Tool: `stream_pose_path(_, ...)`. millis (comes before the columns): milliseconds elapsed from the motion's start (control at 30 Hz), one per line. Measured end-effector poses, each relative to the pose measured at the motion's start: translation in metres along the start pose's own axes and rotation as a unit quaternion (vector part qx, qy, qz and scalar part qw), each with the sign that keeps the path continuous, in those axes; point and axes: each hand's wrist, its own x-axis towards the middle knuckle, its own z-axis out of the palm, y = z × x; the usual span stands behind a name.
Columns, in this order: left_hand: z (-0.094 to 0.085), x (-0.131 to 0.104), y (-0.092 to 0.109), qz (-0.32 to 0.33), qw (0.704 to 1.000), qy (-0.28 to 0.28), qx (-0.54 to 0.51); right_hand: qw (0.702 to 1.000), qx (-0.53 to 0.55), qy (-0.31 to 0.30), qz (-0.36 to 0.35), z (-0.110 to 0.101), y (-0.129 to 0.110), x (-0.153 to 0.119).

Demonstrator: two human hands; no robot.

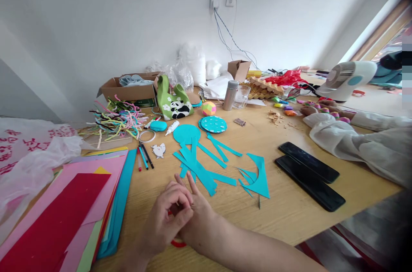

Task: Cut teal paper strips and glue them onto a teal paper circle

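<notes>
My left hand (pixel 167 216) is curled, thumb and fingers pinched together against my right hand. What it grips, if anything, is hidden. My right hand (pixel 201 216) has two fingers stretched out and apart; its other fingers are covered by the left. A red curved piece (pixel 178 243) shows below and between the hands, mostly hidden, so its kind cannot be told. Just beyond the fingertips lie blue paper strips (pixel 196 169) in a loose heap. A blue paper disc (pixel 186 134) touches their far end. To the right sits a blue paper offcut (pixel 260 179) with a curved cut edge.
Coloured paper sheets (pixel 61 216) are stacked at left, near several pens (pixel 145 156) and pipe cleaners (pixel 117 119). Two black phones (pixel 310 177) lie at right. Behind stand a panda bag (pixel 174 102), a flask (pixel 230 96) and a fan (pixel 349 79). Another person's sleeve (pixel 347 139) rests at right.
</notes>
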Motion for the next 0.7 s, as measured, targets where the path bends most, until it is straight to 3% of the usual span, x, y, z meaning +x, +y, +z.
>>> stream_pose_path(100,-0.008,-0.001,-0.005,-0.039,0.992,0.025,-0.115,0.999,0.015,0.005,0.051,-0.023,0.029,-0.04)
stream_pose_path(167,-0.011,-0.001,-0.009,-0.063,0.986,0.053,-0.147,0.983,-0.028,0.043,0.178,-0.027,0.062,-0.071)
stream_pose_path(233,-0.01,0.0,-0.011,-0.089,0.982,0.058,-0.155,0.95,-0.082,0.053,0.297,-0.02,0.098,-0.1)
stream_pose_path(333,-0.005,0.002,-0.011,-0.13,0.979,0.047,-0.147,0.926,-0.113,0.011,0.36,0.002,0.134,-0.137)
stream_pose_path(400,-0.002,0.004,-0.011,-0.147,0.976,0.045,-0.152,0.927,-0.11,-0.011,0.359,0.019,0.139,-0.157)
stream_pose_path(533,0.0,0.005,-0.016,-0.155,0.973,0.076,-0.152,0.937,-0.112,0.007,0.332,0.038,0.122,-0.19)
stream_pose_path(633,-0.001,0.006,-0.02,-0.157,0.971,0.104,-0.144,0.937,-0.119,0.041,0.326,0.032,0.108,-0.194)
stream_pose_path(700,-0.002,0.006,-0.021,-0.156,0.97,0.119,-0.142,0.94,-0.109,0.068,0.316,0.018,0.1,-0.175)
